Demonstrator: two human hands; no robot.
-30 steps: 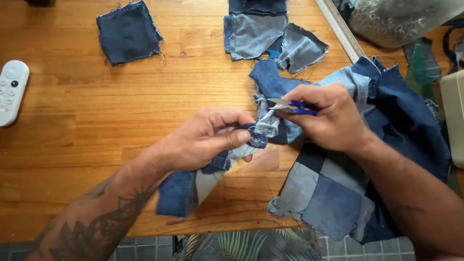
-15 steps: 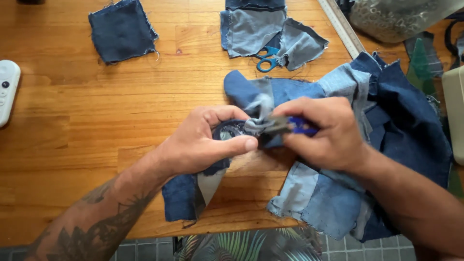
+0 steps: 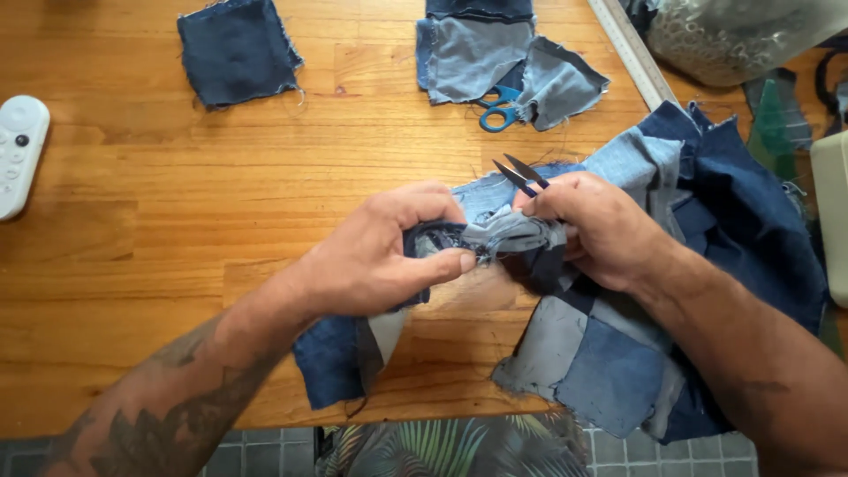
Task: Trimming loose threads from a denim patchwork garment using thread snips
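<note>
The left hand (image 3: 380, 256) has its fingers (image 3: 446, 263) clenched on a bunched seam of the denim patchwork (image 3: 601, 353). The right hand (image 3: 601, 230) grasps the same fold together with small thread snips (image 3: 521, 175), blades pointing to 10 o'clock. The patchwork sprawls over the tabletop (image 3: 177, 230) toward 4 o'clock. Blue-handled scissors (image 3: 499, 108) lie at 12 o'clock.

The patchwork denim piece (image 3: 609, 353) is made up of dark navy, mid-blue and pale grey-blue squares. The table (image 3: 177, 221) is finished in warm honey-toned wood (grain visible). The scissors (image 3: 499, 110) are fitted with bright blue handles. The remote (image 3: 18, 155) is white. A dark indigo is noted on the square patch (image 3: 237, 51).
</note>
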